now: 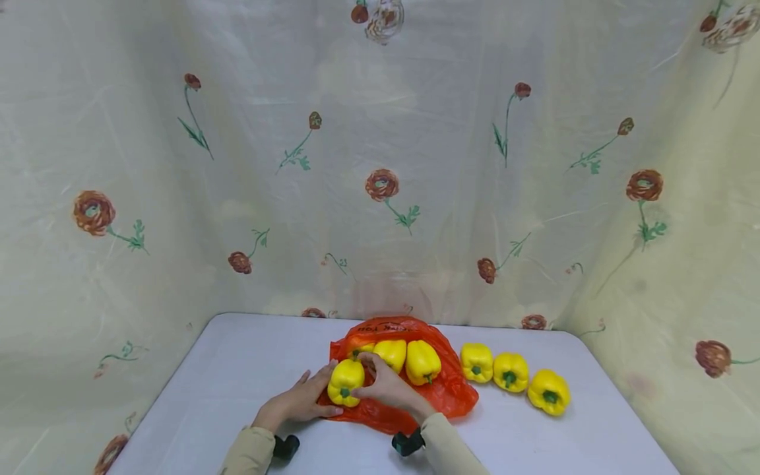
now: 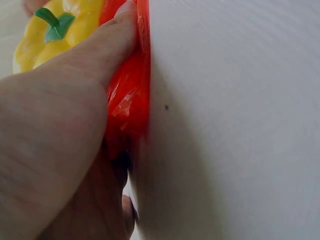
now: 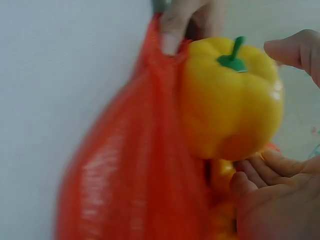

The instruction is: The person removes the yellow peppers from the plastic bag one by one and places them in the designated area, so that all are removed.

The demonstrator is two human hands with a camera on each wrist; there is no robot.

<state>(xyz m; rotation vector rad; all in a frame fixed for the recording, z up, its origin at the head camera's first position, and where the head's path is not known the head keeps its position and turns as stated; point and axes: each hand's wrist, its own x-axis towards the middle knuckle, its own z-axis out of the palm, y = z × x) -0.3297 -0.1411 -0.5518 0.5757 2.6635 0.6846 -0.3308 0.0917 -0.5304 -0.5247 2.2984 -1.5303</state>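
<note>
Left hand [image 1: 297,401], one: we find it spread at the bag's left edge, thumb lying on the red film and fingers stretched out; how firmly it presses, we cannot tell.

Right hand [image 1: 386,386], one: we record it wide, curved about the right side of the front pepper. In the right wrist view the thumb stands a little off the skin; whether the fingers touch, we cannot tell.

Front pepper [image 1: 346,378], one, yellow, green stem: between the two hands, at the left end of the red bag [image 1: 456,397], stem toward us.

Other peppers with the bag, three: a partly hidden pepper [image 1: 363,348] just behind the front one, a middle pepper [image 1: 390,353] and a right-hand pepper [image 1: 423,361] beside it. Bag film rises behind them, lettered in dark print.

Loose peppers, three, in a slanting row right of the bag on the white table [image 1: 261,349]: near one [image 1: 477,361], middle one [image 1: 510,371], far one [image 1: 549,390].

Hazards, in our judgement: with so loose a clasp, the front pepper could roll, its base being rounded; should the left hand lift, the thin film could fold or drag; a knock among close neighbours could send one rolling off the bag.
</note>
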